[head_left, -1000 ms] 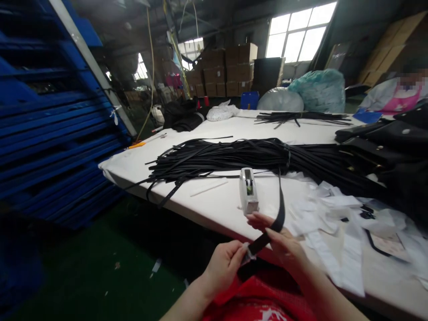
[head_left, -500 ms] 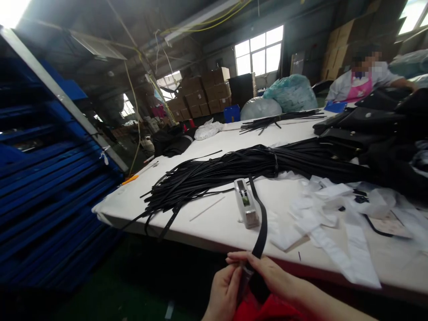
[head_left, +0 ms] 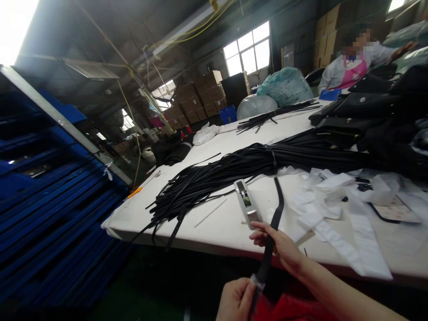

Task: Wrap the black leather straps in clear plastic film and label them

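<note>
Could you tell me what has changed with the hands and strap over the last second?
The hands have drawn apart: the right hand slid up the black strap, the left hand dropped, pinching its wrapped end. Both still grip it; tape dispenser and strap bundle unmoved.

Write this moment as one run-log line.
left hand: pinches strap end | right hand: grips strap higher up | near: tape dispenser, strap bundle on table

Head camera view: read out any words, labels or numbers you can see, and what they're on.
None can be read.
Black strap: no marking shows.
Tape dispenser: no legible label.
Cardboard boxes: any print too small.
Card among the white papers: markings blurred.
</note>
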